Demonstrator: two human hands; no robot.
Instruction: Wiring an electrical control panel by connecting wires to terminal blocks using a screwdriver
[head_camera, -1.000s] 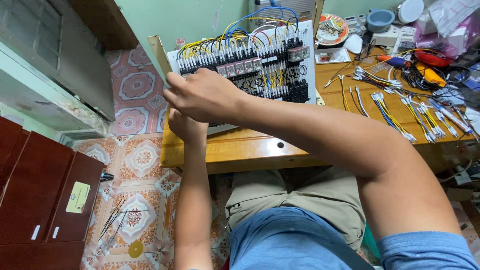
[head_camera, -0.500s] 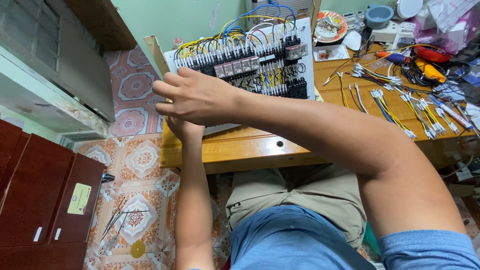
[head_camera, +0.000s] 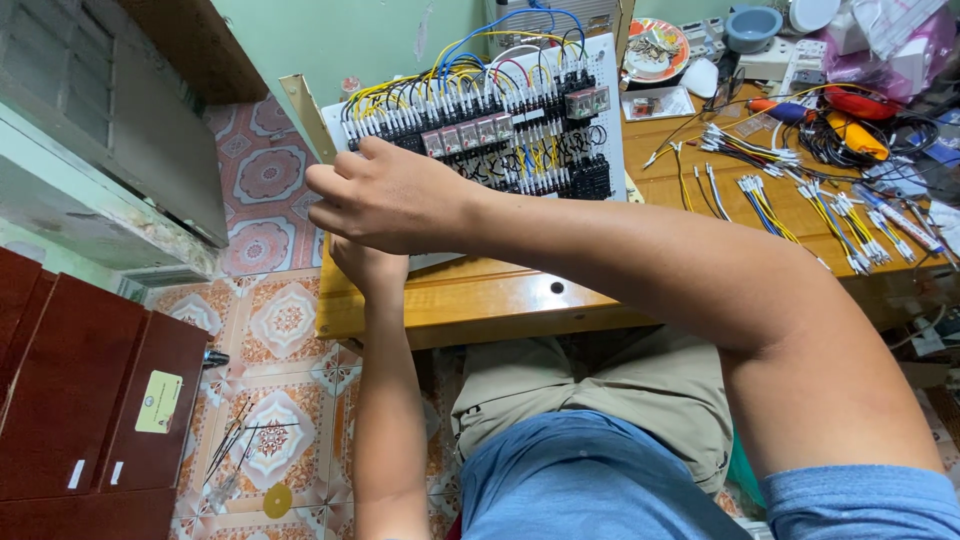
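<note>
Far left: a dark red cabinet (head_camera: 80, 400) stands on the patterned tile floor (head_camera: 285, 320), with thin loose wires (head_camera: 235, 445) lying on the tiles beside it.

Left hand (head_camera: 368, 265): reaches up from below and sits at the near left edge of the white wiring panel (head_camera: 480, 120). Most of it is hidden under the other hand, so I cannot tell whether its grip is closed on the panel or only resting there.

Right hand (head_camera: 385, 195): crosses over the left. Fingers curl down over the panel's left edge, beside a brass-coloured metal strip (head_camera: 308, 115). The grip looks wrapped on the panel edge, thumb side hidden.

The panel lies on the wooden counter (head_camera: 500, 300) at its left end, its far edge raised. Rows of relays, black terminals, and yellow, blue, red and white wires cover it.

Right of the panel: bundles of cut wires with white ends (head_camera: 800, 200) are spread on the counter. Farther back are a patterned plate (head_camera: 655, 45) and a grey bowl (head_camera: 752, 25).
</note>
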